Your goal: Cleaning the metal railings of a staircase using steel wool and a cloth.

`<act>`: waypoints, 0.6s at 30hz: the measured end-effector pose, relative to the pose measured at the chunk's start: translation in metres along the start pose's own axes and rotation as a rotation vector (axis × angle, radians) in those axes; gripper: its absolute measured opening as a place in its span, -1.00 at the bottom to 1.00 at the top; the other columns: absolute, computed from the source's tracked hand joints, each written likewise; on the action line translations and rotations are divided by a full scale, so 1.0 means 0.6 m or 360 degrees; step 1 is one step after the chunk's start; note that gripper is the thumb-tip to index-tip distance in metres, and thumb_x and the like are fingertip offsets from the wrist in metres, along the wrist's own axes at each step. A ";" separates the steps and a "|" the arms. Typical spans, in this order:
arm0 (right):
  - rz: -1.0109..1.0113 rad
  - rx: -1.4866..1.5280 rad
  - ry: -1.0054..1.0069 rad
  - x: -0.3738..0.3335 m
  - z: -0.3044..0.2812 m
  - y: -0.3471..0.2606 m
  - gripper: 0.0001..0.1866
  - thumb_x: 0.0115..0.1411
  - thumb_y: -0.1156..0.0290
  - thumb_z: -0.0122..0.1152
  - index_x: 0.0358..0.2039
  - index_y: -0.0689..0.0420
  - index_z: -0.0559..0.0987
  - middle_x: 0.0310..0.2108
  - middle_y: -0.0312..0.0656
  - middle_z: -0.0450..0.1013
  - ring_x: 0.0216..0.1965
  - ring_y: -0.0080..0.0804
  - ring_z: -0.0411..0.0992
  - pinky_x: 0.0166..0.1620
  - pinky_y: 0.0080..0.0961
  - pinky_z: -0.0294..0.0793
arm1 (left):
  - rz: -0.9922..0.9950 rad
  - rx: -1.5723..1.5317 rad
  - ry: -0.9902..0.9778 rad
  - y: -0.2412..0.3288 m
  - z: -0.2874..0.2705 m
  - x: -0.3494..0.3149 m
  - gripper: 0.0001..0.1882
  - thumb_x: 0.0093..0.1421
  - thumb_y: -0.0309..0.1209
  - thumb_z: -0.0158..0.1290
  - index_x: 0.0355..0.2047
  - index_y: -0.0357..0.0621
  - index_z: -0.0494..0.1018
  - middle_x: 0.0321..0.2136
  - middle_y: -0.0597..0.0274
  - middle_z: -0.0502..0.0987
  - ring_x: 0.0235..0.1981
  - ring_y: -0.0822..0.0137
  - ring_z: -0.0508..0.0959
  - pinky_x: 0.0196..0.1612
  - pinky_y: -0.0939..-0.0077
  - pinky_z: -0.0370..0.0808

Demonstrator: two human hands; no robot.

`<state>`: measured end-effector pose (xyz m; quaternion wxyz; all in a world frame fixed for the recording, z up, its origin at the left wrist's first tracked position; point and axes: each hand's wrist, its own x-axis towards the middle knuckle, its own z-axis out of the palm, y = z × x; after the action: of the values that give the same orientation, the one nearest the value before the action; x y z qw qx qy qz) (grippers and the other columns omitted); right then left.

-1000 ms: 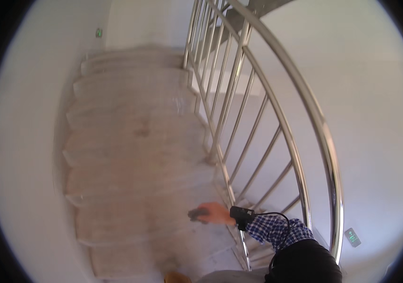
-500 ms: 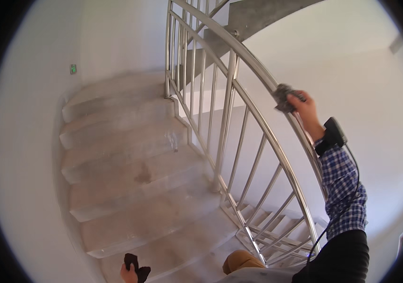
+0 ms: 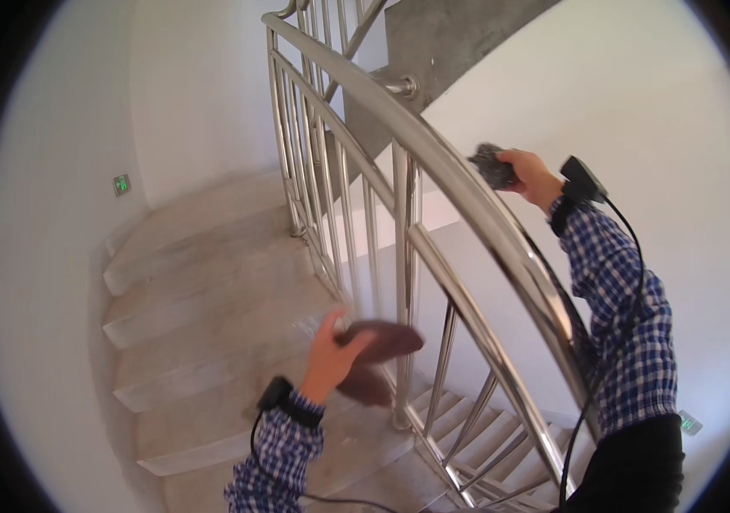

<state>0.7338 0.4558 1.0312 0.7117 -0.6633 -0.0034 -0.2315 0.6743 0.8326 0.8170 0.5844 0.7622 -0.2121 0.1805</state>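
So there's a little green sign (image 3: 120,185) on the far left wall, then pale dusty stairs (image 3: 203,295). Nearer, the left hand (image 3: 328,363) has its thumb and fingers pinching a floppy brown thing (image 3: 389,339), probably a cloth, but it's pretty blurry. That's just left of the shiny metal railing (image 3: 429,141). Over on the right, the right hand (image 3: 532,178) has its fingers closed around a fuzzy grey pad (image 3: 493,167), right by the handrail's edge.

Softly bright; edges dark, bowed
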 end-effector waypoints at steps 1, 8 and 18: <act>-0.0013 0.0124 -0.0093 -0.001 0.011 -0.003 -0.78 0.12 0.37 0.03 -0.26 0.21 0.47 -0.37 -0.15 0.49 -0.39 -0.33 0.49 -0.32 -0.26 0.53 | 0.0259 0.0098 -0.0093 0.034 0.028 0.018 -0.34 -0.08 -0.20 0.26 0.02 -0.11 0.29 -0.54 0.17 0.48 -0.48 0.37 0.47 -0.39 0.49 0.41; 0.0147 0.0344 -0.0794 -0.018 0.103 -0.038 -0.70 0.21 0.21 -0.01 -0.24 0.19 0.48 -0.28 -0.17 0.48 -0.30 -0.41 0.45 -0.14 -0.45 0.44 | 0.0784 0.1055 -0.0733 0.160 0.200 0.064 -0.17 -0.17 0.20 0.13 0.09 0.15 0.22 -0.54 -0.02 0.50 -0.44 0.00 0.53 -0.34 0.23 0.43; 0.0120 0.0388 -0.0874 -0.154 0.035 0.016 -0.55 0.30 0.08 -0.26 -0.13 0.17 0.45 -0.26 -0.18 0.48 -0.29 -0.40 0.44 -0.17 -0.45 0.41 | 0.0586 0.0996 -0.0676 0.097 0.216 0.046 -0.33 -0.13 0.26 0.03 -0.16 0.04 0.37 -0.53 -0.01 0.52 -0.40 -0.01 0.54 -0.32 0.22 0.45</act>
<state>0.6606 0.5060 0.9960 0.7665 -0.6105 -0.1989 -0.0148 0.6699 0.6908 0.8462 0.2257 0.8726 -0.3955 0.1767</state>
